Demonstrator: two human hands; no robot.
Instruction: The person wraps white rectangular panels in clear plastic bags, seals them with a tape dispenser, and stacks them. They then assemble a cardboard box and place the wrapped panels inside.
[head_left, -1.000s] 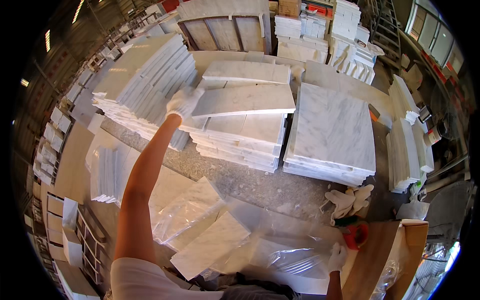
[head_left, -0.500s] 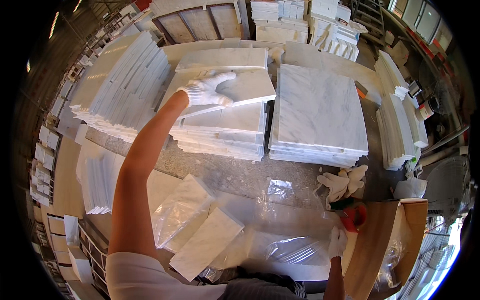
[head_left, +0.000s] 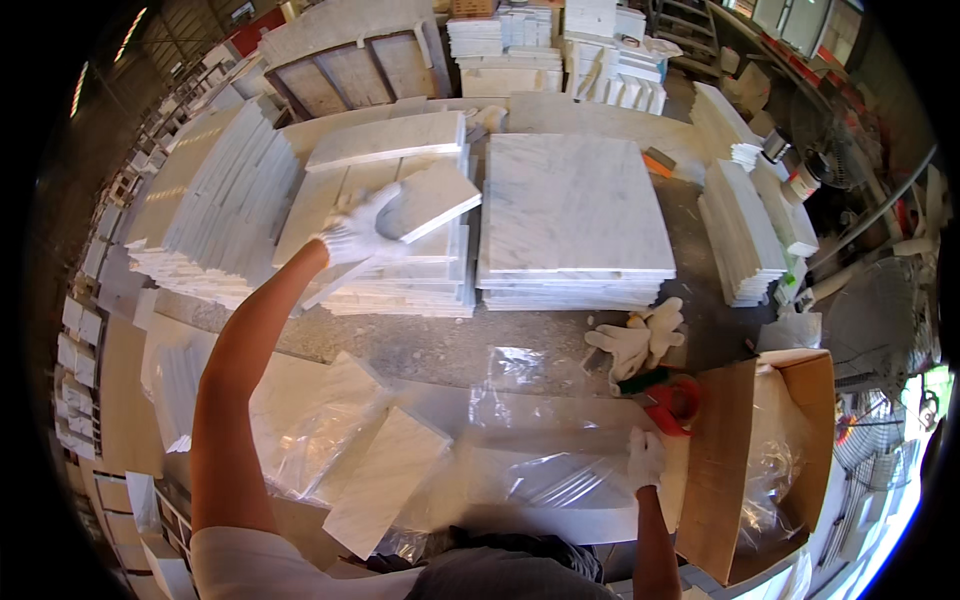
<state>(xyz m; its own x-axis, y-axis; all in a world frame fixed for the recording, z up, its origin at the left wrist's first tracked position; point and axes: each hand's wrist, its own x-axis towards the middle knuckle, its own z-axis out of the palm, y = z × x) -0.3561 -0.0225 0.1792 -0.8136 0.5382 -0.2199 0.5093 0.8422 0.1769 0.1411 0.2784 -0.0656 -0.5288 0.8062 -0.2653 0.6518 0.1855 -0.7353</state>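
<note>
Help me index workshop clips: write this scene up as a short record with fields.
Setting: workshop with stacked white, grey-veined slabs
Left hand: white-gloved, thumb and fingers spread over an angled slab; firmness of grip unclear
Right hand: white-gloved, near the right end of clear film
Under the angled slab: middle stack
Flanking that stack: left stack; right stack
Near the right hand: red round object; cardboard box with clear plastic inside
Beyond the red object: loose white gloves
</note>
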